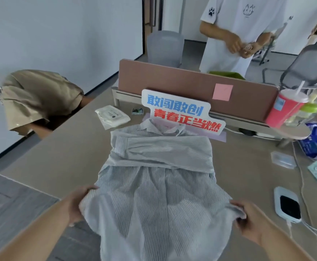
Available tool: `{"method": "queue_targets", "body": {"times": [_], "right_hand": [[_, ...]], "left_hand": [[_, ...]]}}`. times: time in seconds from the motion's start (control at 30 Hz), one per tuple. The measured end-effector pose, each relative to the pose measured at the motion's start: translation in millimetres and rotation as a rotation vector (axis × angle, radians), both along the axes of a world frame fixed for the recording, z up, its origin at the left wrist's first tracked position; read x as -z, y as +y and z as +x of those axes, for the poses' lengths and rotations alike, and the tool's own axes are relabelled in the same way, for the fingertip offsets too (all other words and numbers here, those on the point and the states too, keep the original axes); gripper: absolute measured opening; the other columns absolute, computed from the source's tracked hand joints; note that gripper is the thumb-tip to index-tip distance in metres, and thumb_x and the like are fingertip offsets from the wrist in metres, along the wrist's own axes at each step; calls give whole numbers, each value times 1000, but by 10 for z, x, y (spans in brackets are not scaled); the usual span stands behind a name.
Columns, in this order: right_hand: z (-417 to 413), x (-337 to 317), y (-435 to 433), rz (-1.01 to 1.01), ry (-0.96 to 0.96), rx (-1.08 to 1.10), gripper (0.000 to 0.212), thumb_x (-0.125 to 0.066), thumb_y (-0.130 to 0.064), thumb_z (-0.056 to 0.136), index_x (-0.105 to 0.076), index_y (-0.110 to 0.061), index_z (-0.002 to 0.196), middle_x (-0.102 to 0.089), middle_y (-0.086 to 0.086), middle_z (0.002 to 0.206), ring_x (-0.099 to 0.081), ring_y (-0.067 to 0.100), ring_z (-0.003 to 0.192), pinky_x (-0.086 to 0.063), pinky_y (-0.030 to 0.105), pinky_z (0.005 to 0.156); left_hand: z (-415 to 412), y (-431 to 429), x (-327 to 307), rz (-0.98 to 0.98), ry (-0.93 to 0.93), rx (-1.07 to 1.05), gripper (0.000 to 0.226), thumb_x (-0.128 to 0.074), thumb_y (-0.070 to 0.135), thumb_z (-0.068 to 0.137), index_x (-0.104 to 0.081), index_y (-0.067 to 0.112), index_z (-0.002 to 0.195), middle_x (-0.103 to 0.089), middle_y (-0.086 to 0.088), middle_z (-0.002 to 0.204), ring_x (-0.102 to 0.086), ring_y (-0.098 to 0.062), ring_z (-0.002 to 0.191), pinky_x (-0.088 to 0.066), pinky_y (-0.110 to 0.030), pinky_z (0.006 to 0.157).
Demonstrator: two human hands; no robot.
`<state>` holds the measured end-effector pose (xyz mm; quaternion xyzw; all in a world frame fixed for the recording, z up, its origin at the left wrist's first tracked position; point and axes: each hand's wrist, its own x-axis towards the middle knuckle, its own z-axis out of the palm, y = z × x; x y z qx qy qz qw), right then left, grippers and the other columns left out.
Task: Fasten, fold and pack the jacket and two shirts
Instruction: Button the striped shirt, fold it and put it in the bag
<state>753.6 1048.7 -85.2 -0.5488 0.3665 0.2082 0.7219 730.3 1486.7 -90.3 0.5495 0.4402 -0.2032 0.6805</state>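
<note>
left hand (pixel 76 206) grips striped shirt (pixel 159 185) hem | right hand (pixel 248 219) same | hem cut off below

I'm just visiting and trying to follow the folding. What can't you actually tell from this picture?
- Striped shirt, head view: whether it is buttoned; the sleeves folded across it cover the front.
- Shirt hem: cut off by the bottom edge.
- Left hand and right hand: the fingers curl under the cloth, mostly hidden.
- Tan garment at the table's far left corner: blurred, so jacket or shirt is unclear.
- White packet: print too small to read.
</note>
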Motion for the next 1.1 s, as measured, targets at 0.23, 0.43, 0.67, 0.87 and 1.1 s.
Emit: {"method": "queue_targets", "body": {"times": [0.23, 0.43, 0.67, 0.87, 1.1], "right_hand": [[991, -488, 176, 266, -95, 286, 25, -47, 1, 93, -47, -2, 68, -56, 8, 37, -55, 14, 28, -45, 21, 29], [2111, -471, 359, 288, -101, 447, 40, -31, -17, 104, -55, 6, 80, -64, 17, 48, -64, 22, 38, -54, 29, 38], [2857, 452, 481, -64, -128, 459, 28, -46, -26, 97, -55, 0, 101, -63, 20, 95, -62, 28, 77, -52, 37, 69], [2396, 816, 660, -1054, -210, -106, 29, -59, -29, 86, -63, -15, 111, -59, 7, 108, -54, 28, 104, -42, 39, 84], [2427, 789, 1151, -1337, -637, -671, 23, -66, 5, 78, -63, -17, 72, -62, -5, 78, -61, 15, 73, -54, 27, 63]], "left_hand": [[948, 24, -490, -158, -281, -165, 24, -32, -10, 97, -51, -7, 112, -61, -11, 72, -65, -23, 75, -51, -21, 78], [2194, 248, -322, -309, -292, -493, 34, -31, 11, 102, -54, 8, 77, -63, -3, 45, -62, -13, 38, -52, -22, 40], [3178, 311, 410, -225, -356, -350, 21, -42, 27, 97, -54, 10, 98, -60, -15, 96, -62, -25, 84, -53, -38, 79], [3130, 349, 989, 731, -364, 319, 55, -71, 22, 74, -54, 22, 127, -60, -6, 106, -60, -25, 89, -50, -49, 86], [3244, -16, 950, 1388, -768, 1123, 58, -84, 27, 65, -62, 18, 117, -60, -8, 122, -59, -31, 110, -44, -45, 94]]}}
